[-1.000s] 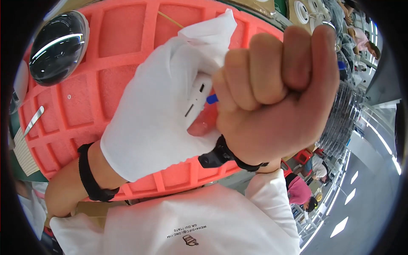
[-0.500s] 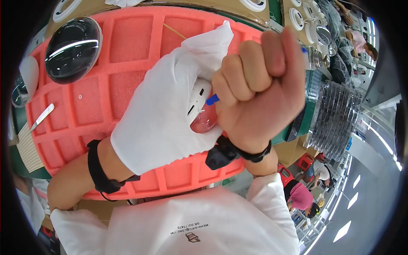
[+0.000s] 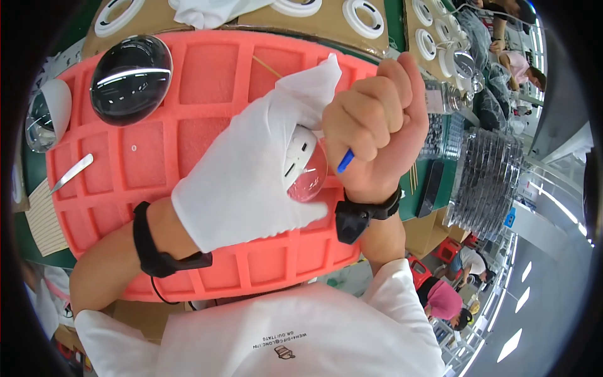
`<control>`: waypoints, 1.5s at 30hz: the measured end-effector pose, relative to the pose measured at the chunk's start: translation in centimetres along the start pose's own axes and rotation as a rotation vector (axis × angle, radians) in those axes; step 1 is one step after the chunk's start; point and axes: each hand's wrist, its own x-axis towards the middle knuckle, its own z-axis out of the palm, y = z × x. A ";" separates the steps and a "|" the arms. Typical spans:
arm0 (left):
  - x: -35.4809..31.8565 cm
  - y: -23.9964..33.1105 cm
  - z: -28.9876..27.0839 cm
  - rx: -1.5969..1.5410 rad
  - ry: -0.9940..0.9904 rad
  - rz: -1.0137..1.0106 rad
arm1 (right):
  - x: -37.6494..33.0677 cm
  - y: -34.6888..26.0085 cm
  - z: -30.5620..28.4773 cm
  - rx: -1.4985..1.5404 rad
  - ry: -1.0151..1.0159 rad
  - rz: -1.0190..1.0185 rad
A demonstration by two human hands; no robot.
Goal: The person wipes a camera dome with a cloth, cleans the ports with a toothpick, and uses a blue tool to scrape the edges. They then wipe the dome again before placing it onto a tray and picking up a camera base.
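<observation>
Two hands: both closed.
Left hand [image 3: 251, 182]: gloved, cups white dome part [image 3: 304, 163].
Right hand [image 3: 370, 138]: fists blue tool [image 3: 345, 161], tip slanting down-left onto the part.

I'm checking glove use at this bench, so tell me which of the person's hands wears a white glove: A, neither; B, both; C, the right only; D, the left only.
D: the left hand is in a white glove and cups a small white device with a clear dome, while the right hand is bare, fisted around a blue tool.
</observation>
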 end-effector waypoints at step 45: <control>-0.1 1.1 -0.9 0.452 -0.093 -0.067 | -2.1 -3.2 5.5 -2.131 -0.070 0.129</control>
